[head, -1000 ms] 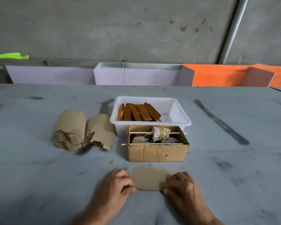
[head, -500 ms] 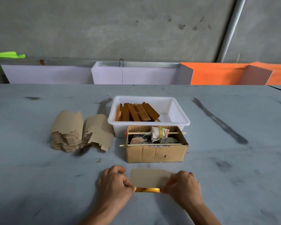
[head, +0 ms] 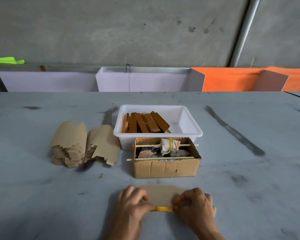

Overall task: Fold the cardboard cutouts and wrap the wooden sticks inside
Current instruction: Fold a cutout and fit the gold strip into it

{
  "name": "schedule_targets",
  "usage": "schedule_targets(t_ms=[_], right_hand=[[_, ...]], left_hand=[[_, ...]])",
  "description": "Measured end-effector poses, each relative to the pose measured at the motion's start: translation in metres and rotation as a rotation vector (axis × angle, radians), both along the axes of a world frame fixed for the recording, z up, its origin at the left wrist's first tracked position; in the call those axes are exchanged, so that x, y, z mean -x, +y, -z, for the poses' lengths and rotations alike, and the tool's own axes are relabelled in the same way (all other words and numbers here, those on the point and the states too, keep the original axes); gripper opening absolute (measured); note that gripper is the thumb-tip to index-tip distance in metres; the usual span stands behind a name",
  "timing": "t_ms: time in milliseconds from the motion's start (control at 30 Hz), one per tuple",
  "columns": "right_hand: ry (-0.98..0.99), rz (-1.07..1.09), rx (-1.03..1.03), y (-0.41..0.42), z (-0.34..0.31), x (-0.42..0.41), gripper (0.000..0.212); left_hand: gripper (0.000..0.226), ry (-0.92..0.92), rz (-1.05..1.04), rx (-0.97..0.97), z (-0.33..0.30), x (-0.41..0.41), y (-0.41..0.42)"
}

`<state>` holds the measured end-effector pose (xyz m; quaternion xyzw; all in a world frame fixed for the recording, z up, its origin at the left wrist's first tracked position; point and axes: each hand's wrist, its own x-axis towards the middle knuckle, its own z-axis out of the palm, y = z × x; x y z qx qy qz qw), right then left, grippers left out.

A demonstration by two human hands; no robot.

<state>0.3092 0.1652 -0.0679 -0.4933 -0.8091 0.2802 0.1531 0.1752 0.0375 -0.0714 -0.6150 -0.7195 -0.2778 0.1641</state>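
A tan cardboard cutout (head: 160,194) lies flat on the grey table near the front edge. Along its near edge shows a yellow-orange wooden stick (head: 163,208), partly hidden by both thumbs. My left hand (head: 132,203) grips the cutout's left end and the stick, fingers curled. My right hand (head: 195,203) grips the right end the same way. A stack of unfolded cutouts (head: 71,146) sits at the left, with more (head: 106,144) leaning beside it. Several brown wrapped pieces (head: 144,122) lie in a white tub (head: 185,134).
An open cardboard box (head: 166,168) with rags, a tape roll and two thin skewers across it stands just beyond the cutout, in front of the tub. White and orange panels (head: 232,80) line the table's far edge. A small scrap (head: 100,175) lies left of the box.
A wooden stick has come into view along the cutout's near edge. Both hands have closed in on the cutout's ends and curled round them.
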Motion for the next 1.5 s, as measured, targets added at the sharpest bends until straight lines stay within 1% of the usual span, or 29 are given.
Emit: schedule_targets(t_ms=[67, 100, 167, 233, 300, 400, 500, 567, 633, 700, 800, 867, 900, 967, 1000, 1067, 1100, 1167, 1233, 1267, 1333, 1400, 1433, 1500], right_hand=[[0.030, -0.005, -0.027, -0.003, 0.001, -0.002, 0.033], [0.031, -0.017, -0.048, -0.005, 0.002, -0.002, 0.033], [0.040, -0.043, -0.154, -0.010, 0.003, -0.004, 0.028], [0.097, -0.078, -0.452, -0.013, 0.009, -0.005, 0.025], [0.173, -0.157, -0.718, -0.021, 0.010, 0.000, 0.014], [0.196, -0.219, -0.853, -0.036, 0.010, 0.014, 0.019], [0.190, -0.249, -0.897, -0.041, 0.018, 0.016, 0.023], [0.167, -0.252, -0.881, -0.038, 0.018, 0.011, 0.022], [0.133, -0.244, -0.845, -0.033, 0.017, 0.004, 0.019], [0.087, -0.289, -0.813, -0.028, 0.017, -0.005, 0.014], [-0.007, -0.373, -0.730, -0.023, 0.016, -0.017, 0.028], [-0.032, -0.381, -0.716, -0.020, 0.016, -0.019, 0.033], [-0.011, -0.369, -0.716, -0.020, 0.015, -0.017, 0.030], [0.012, -0.349, -0.700, -0.021, 0.009, -0.011, 0.022], [-0.013, -0.341, -0.676, -0.021, 0.005, -0.009, 0.023], [-0.071, -0.351, -0.630, -0.019, -0.001, -0.005, 0.039], [-0.089, -0.348, -0.611, -0.018, -0.004, -0.004, 0.044], [-0.094, -0.319, -0.550, -0.012, -0.002, -0.003, 0.046], [-0.110, -0.323, -0.511, -0.011, -0.004, 0.001, 0.042], [-0.118, -0.337, -0.515, -0.010, -0.004, 0.002, 0.036], [-0.144, -0.298, -0.465, -0.007, -0.010, 0.006, 0.006], [-0.176, -0.274, -0.370, -0.003, -0.009, 0.006, 0.022], [-0.173, -0.274, -0.331, 0.000, -0.008, 0.008, 0.024], [-0.152, -0.282, -0.311, 0.003, -0.009, 0.011, 0.021]], left_hand=[[0.013, 0.203, 0.053, -0.004, 0.002, -0.004, 0.001], [0.014, 0.243, 0.058, 0.012, 0.002, -0.006, 0.001], [0.013, 0.234, 0.070, 0.046, 0.000, -0.008, 0.001], [0.014, 0.254, 0.036, 0.084, -0.005, -0.009, 0.003], [0.022, 0.228, 0.019, 0.112, -0.009, -0.010, 0.006], [0.026, 0.218, 0.067, 0.131, -0.007, -0.010, 0.009], [0.024, 0.116, 0.114, 0.204, -0.005, -0.014, 0.007], [0.022, -0.004, 0.084, 0.247, -0.001, -0.014, 0.004], [0.025, -0.189, 0.009, 0.179, 0.008, -0.011, 0.003], [0.024, -0.290, -0.040, 0.148, 0.015, -0.007, 0.003], [0.018, -0.370, -0.031, 0.169, 0.016, 0.001, -0.003], [0.015, -0.327, -0.001, 0.265, 0.010, 0.005, -0.002], [0.013, -0.297, 0.013, 0.258, 0.005, 0.007, -0.001], [0.011, -0.354, -0.004, 0.248, -0.002, 0.013, 0.009], [0.019, -0.349, -0.046, 0.224, -0.001, 0.015, 0.016], [0.031, -0.296, -0.118, 0.291, -0.001, 0.018, 0.026], [0.033, -0.286, -0.135, 0.307, -0.002, 0.020, 0.029], [0.033, -0.294, -0.143, 0.328, -0.002, 0.022, 0.035], [0.029, -0.323, -0.155, 0.357, -0.003, 0.022, 0.039], [0.028, -0.338, -0.168, 0.365, -0.004, 0.023, 0.040], [0.027, -0.359, -0.204, 0.389, -0.008, 0.024, 0.042], [0.023, -0.357, -0.222, 0.421, -0.011, 0.023, 0.043], [0.019, -0.355, -0.233, 0.431, -0.012, 0.022, 0.044], [0.015, -0.342, -0.249, 0.450, -0.014, 0.020, 0.044]])
